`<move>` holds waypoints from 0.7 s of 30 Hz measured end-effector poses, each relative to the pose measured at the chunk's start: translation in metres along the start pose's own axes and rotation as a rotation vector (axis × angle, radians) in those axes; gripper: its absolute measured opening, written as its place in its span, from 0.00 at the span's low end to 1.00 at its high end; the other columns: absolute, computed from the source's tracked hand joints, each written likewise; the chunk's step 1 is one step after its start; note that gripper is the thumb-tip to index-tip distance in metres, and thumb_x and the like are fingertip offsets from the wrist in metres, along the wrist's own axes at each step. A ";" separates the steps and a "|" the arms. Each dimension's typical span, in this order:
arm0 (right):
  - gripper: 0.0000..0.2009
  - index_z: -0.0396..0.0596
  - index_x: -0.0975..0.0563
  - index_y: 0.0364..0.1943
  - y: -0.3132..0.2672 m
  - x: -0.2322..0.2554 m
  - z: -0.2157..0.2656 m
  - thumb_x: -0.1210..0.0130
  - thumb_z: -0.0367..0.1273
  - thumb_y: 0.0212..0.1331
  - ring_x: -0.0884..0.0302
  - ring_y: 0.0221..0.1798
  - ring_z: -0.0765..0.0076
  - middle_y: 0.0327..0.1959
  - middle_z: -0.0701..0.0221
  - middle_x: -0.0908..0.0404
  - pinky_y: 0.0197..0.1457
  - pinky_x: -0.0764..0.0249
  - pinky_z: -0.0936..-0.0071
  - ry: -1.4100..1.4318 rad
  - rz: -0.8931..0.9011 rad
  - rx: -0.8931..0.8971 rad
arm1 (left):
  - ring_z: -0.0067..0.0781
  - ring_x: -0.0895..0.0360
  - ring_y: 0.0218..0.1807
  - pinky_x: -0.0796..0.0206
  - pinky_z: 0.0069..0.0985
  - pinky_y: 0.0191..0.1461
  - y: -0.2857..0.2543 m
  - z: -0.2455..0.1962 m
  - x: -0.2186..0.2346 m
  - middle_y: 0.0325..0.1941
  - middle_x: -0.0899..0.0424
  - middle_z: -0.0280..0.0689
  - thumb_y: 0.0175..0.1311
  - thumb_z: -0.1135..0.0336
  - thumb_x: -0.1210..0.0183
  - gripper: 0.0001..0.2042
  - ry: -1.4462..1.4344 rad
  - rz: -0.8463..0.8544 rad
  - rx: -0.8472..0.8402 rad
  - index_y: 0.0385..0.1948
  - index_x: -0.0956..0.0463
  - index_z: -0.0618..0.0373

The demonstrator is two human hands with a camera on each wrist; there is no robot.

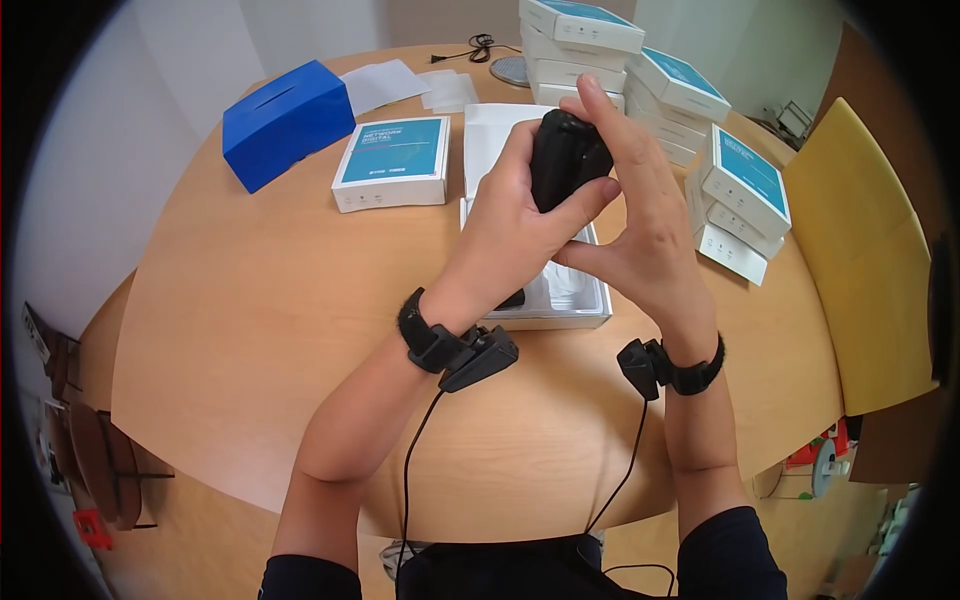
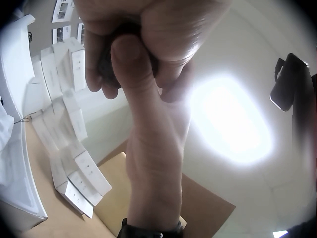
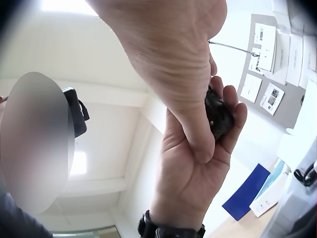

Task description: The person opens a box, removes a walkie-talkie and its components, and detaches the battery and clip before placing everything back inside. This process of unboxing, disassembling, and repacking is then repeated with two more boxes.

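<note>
My left hand (image 1: 515,215) holds a black rounded device (image 1: 565,160) above an opened white box (image 1: 560,322), its thumb across the near side. My right hand (image 1: 645,205) is around the device from the other side, fingers over its top edge and thumb extended below it. In the right wrist view, the black device (image 3: 219,116) lies against the left fingers, with the right thumb (image 3: 202,146) across the left palm. The left wrist view shows only a dark part of the device (image 2: 106,64) behind the right thumb. Inside the box are clear plastic wrapping (image 1: 570,285) and a black item (image 1: 512,300).
A closed white-and-teal box (image 1: 390,165) stands left of the opened one, beside a blue box (image 1: 285,120) and white papers (image 1: 385,83). Stacked boxes (image 1: 580,45) and more boxes (image 1: 740,190) rise at the right. A black cable (image 1: 480,45) lies at the back; a yellow panel (image 1: 860,260) borders the right side.
</note>
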State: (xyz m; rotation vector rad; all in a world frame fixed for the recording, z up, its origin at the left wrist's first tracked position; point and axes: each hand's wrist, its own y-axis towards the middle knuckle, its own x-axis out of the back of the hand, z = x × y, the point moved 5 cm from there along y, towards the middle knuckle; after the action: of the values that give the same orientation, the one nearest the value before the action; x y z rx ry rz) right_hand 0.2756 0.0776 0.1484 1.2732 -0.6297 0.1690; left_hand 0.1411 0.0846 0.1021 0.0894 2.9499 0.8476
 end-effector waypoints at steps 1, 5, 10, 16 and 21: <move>0.60 0.57 0.34 0.81 0.000 0.000 0.000 0.21 0.22 0.31 0.22 0.62 0.53 0.67 0.68 0.19 0.52 0.16 0.65 -0.006 0.001 -0.001 | 0.23 0.14 0.45 0.19 0.22 0.49 0.000 0.001 0.000 0.46 0.15 0.37 0.73 0.66 0.32 0.20 -0.016 0.003 0.006 0.58 0.30 0.63; 0.58 0.57 0.32 0.79 -0.001 0.001 -0.001 0.22 0.22 0.30 0.22 0.62 0.52 0.67 0.68 0.19 0.58 0.18 0.61 -0.030 -0.004 0.012 | 0.24 0.13 0.44 0.18 0.22 0.49 0.000 0.004 -0.001 0.46 0.15 0.37 0.74 0.66 0.31 0.20 -0.049 0.008 0.004 0.58 0.30 0.63; 0.58 0.56 0.32 0.79 -0.001 0.002 0.000 0.23 0.21 0.30 0.22 0.62 0.51 0.67 0.68 0.19 0.62 0.20 0.59 -0.005 -0.006 0.013 | 0.25 0.13 0.44 0.18 0.22 0.47 -0.001 0.005 -0.001 0.47 0.15 0.37 0.74 0.65 0.31 0.21 -0.052 0.008 0.005 0.58 0.31 0.63; 0.56 0.51 0.34 0.80 0.001 0.000 0.000 0.21 0.25 0.36 0.22 0.61 0.51 0.69 0.65 0.20 0.64 0.21 0.60 0.070 -0.020 0.006 | 0.22 0.15 0.43 0.21 0.22 0.46 -0.003 -0.003 -0.005 0.47 0.16 0.36 0.74 0.51 0.31 0.27 -0.202 0.008 0.099 0.61 0.29 0.61; 0.53 0.49 0.33 0.78 -0.001 0.007 -0.014 0.18 0.33 0.41 0.20 0.66 0.58 0.69 0.60 0.21 0.70 0.24 0.59 0.159 0.014 -0.048 | 0.24 0.14 0.43 0.22 0.20 0.45 0.002 -0.005 0.002 0.43 0.15 0.35 0.81 0.39 0.45 0.30 -0.280 0.102 0.149 0.59 0.24 0.62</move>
State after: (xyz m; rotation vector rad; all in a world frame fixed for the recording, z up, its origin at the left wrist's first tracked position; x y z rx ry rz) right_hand 0.2874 0.0888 0.1489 1.1965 -0.5032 0.2627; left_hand 0.1386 0.0836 0.1071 0.3393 2.7566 0.5700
